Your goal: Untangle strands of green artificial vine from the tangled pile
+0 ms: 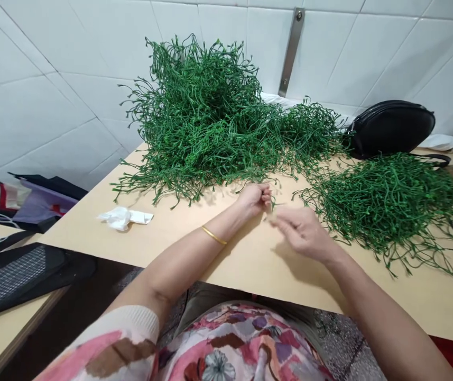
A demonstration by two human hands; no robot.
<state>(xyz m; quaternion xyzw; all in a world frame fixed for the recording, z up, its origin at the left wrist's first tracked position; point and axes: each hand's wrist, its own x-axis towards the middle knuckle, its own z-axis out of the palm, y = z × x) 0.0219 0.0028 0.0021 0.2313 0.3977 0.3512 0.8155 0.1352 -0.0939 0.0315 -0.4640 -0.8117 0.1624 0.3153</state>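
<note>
- Curled shut, the grip of the left hand (255, 198) pinches a green sprig (273, 202) low over the desk (250, 259).
- Right hand (301, 230) is blurred. Its fingertips are drawn together just beside the sprig, but I cannot tell whether they clamp it.
- Big heap of green stems (206, 121) lies behind both hands. A smaller heap (385, 206) lies to the right, near a black bag (388, 127).
- Crumpled white tissue (123, 217) sits to the left.
</note>
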